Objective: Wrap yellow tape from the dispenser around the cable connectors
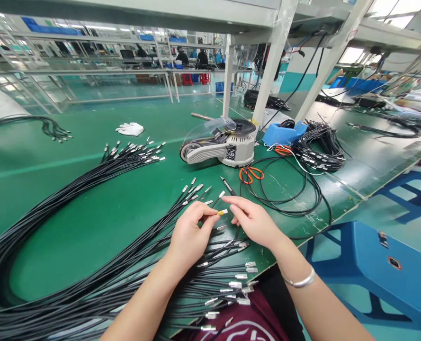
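Note:
My left hand (pixel 191 234) pinches the metal end of a black cable (pixel 223 212), whose tip carries a small yellow piece. Beside that tip is my right hand (pixel 253 220), fingers bent, fingertips touching or nearly touching the yellow piece. Under both hands lie several black cables with silver connector ends (pixel 231 279), fanned across the green table (pixel 89 222). A second fan of cable ends (pixel 135 154) lies further back on the left. A silver bracelet (pixel 300 282) is on my right wrist.
A grey tape dispenser machine (pixel 224 142) stands behind my hands. Orange scissors (pixel 250 174) and a looped black cable (pixel 284 189) lie to its right, with a blue holder (pixel 283 132) and a cable bundle (pixel 320 149). A white glove (pixel 130 128) lies far left. Blue stools (pixel 373 270) stand right of the table edge.

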Demonstrator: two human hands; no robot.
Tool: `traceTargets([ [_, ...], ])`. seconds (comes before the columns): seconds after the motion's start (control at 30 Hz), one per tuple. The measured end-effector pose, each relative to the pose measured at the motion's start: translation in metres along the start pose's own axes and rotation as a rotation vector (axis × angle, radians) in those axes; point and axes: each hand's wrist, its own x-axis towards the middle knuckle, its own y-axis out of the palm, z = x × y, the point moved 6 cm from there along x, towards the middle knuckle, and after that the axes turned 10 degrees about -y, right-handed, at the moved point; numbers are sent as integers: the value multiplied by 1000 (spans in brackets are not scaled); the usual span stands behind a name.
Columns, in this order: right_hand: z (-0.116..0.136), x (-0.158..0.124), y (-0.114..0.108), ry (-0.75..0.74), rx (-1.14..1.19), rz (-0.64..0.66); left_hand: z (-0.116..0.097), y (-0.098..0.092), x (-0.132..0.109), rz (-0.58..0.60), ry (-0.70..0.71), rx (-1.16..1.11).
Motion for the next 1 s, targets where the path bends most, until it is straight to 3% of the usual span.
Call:
traceTargets([
  [0.1,1,2,3,-174,-193,93,-3,0,-2,-39,84,33],
  [0.27,7,13,0,-305,-452,82,-5,3,-4,-50,133,54],
  [0.37,10,11,5,-246,-547,274,-4,2,-4,-73,107,50],
  [0.47,11,-5,5,-119,-501,502,-2,0,-3,-96,34,26],
  [0.53,12,-11,-2,-45,-360,448,1,2,-3,-82,-21,12],
  [0.63,6,-9,-17,134,-51,150,6,8,-3,-32,-124,6],
  [0.7,1,-5,-16,209,125,56,10,11,-4,1,-189,-5],
  [1.0,1,4,-1,223,269,43,0,13,-3,84,-167,18],
])
